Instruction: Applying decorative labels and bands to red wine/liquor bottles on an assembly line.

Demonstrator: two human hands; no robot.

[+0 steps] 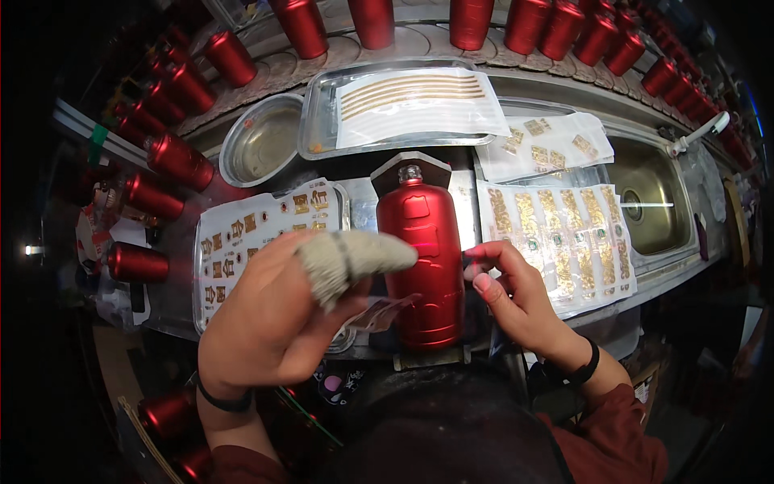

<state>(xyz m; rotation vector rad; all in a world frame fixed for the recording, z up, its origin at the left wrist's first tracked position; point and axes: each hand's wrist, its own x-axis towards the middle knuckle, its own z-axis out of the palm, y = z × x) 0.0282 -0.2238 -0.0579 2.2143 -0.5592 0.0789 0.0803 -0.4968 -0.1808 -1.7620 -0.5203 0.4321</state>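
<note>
A glossy red bottle (419, 234) with raised panels lies in front of me on a metal stand, its clear glass neck pointing away. My left hand (282, 310) is over its left side, a pale cloth cover (355, 254) on one finger reaching across the bottle. Under that finger, a piece of clear film (377, 315) is pinched in the left hand, its free end at the bottle's lower left. My right hand (516, 290) is at the bottle's right side, fingers bent and thumb apart, with nothing visible between them. Whether its fingertips touch the bottle I cannot tell.
Left is a tray with a gold-and-dark decal sheet (274, 211); right, a gold decal sheet (556, 234) beside a sink (645, 202). Behind are a metal bowl (234, 157), a tray of gold strips (415, 101) and a sheet of small decals (516, 165). Several red bottles (298, 28) line the conveyor.
</note>
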